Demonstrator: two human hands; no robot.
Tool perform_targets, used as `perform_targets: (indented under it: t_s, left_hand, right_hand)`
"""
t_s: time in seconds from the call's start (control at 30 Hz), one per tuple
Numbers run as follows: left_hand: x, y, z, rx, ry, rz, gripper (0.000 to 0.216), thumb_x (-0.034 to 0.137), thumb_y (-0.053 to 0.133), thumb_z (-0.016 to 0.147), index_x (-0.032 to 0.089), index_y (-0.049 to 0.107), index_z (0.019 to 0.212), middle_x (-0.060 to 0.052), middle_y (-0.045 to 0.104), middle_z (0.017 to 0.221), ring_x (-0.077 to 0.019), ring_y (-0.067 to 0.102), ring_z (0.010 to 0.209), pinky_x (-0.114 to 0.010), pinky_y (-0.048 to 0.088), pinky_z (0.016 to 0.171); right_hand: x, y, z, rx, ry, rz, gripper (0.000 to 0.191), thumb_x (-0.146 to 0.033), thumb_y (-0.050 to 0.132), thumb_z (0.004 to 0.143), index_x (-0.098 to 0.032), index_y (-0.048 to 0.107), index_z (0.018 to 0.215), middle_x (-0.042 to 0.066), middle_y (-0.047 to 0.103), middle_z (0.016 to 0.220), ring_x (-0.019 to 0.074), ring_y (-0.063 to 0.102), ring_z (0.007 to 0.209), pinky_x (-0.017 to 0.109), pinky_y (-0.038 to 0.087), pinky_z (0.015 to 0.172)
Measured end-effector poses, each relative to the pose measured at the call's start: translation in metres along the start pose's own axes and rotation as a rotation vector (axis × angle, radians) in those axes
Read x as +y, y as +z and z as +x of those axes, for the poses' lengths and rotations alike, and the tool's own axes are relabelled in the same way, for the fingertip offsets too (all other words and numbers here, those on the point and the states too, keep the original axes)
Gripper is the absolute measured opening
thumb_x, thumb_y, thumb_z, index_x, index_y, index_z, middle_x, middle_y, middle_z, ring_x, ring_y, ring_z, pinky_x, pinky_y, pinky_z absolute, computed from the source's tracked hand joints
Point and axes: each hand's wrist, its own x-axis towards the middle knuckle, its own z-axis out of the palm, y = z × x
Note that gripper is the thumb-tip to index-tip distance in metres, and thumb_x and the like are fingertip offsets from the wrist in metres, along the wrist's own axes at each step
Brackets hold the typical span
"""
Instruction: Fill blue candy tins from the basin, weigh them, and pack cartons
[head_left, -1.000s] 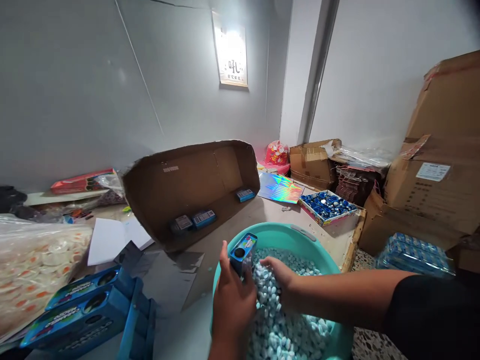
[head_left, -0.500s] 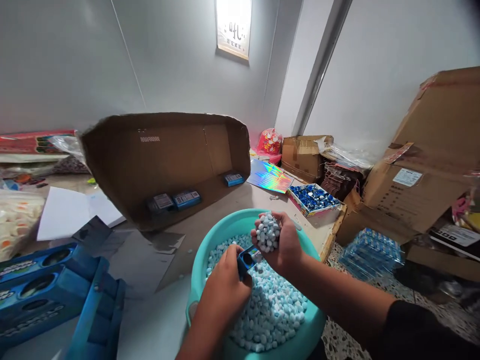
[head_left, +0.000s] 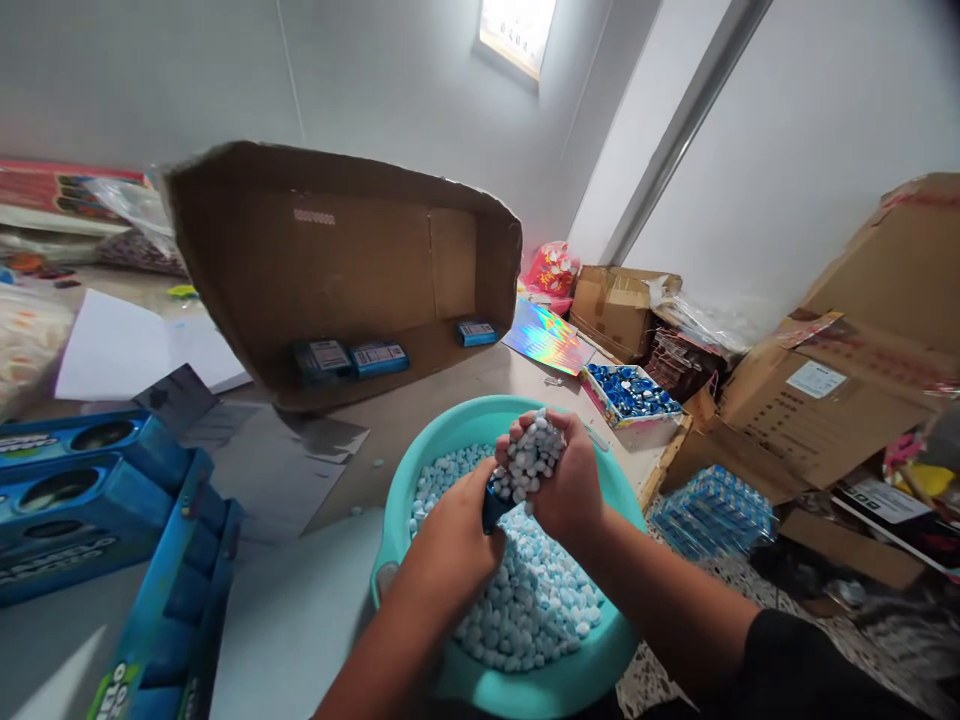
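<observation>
A turquoise basin (head_left: 399, 520) holds a heap of small pale blue and white pebble-like pieces (head_left: 536, 610). Over it, my right hand (head_left: 574, 485) is cupped around a handful of the same pieces (head_left: 534, 455). My left hand (head_left: 461, 520) grips a small dark blue box (head_left: 493, 508) just left of that handful. The handful is tilted against the box's top, and pieces lie at its opening. My left fingers hide most of the box.
Behind the basin a cardboard carton (head_left: 360, 260) lies on its side with small blue boxes (head_left: 380, 358) inside. Larger blue boxes (head_left: 71, 510) stand at left. A tray of shiny blue pieces (head_left: 628, 390) sits at right, near a big carton (head_left: 817, 400).
My right hand has tipped its handful toward the small box, and pieces now cover the box's opening. The camera view has tilted and shifted.
</observation>
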Motion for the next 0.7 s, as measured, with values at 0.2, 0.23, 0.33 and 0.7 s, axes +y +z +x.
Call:
perform_targets:
  t_s: [0.2,0.23,0.33,0.7]
  left_hand:
    - [-0.001,0.000,-0.001,-0.006,0.039,-0.053,0.067,0.000,0.050,0.067,0.022,0.055,0.130,-0.008,0.062,0.132,-0.0249,0.056,0.125,-0.038,0.042,0.108]
    - [0.000,-0.001,-0.001,-0.013,0.047,-0.061,0.065,0.000,0.049,0.068,0.022,0.055,0.129,-0.008,0.063,0.130,-0.0248,0.057,0.122,-0.038,0.043,0.106]
    - [0.002,-0.005,-0.002,-0.016,0.049,-0.078,0.057,0.000,0.050,0.068,0.023,0.059,0.120,-0.006,0.066,0.121,-0.0245,0.060,0.114,-0.036,0.045,0.100]
    - [0.003,-0.008,-0.001,-0.007,0.032,-0.114,0.045,0.000,0.050,0.065,0.023,0.058,0.103,-0.004,0.066,0.109,-0.0240,0.060,0.106,-0.035,0.045,0.090]
  right_hand:
    - [0.000,0.003,-0.003,0.035,0.013,0.061,0.016,-0.032,0.055,0.071,-0.018,0.062,0.068,0.002,0.062,0.065,0.0166,0.062,0.065,0.028,0.055,0.064]
    - [0.001,0.003,-0.004,0.031,0.011,0.058,0.016,-0.031,0.055,0.071,-0.017,0.063,0.068,0.002,0.063,0.065,0.0163,0.062,0.065,0.028,0.054,0.065]
    - [0.004,0.004,-0.006,0.031,0.009,0.039,0.017,-0.030,0.054,0.070,-0.016,0.064,0.069,0.003,0.063,0.065,0.0162,0.062,0.065,0.027,0.053,0.064]
    - [0.011,0.001,-0.012,-0.059,-0.138,-0.092,0.023,-0.032,0.060,0.068,-0.017,0.070,0.083,0.003,0.068,0.069,0.0197,0.067,0.073,0.031,0.053,0.071]
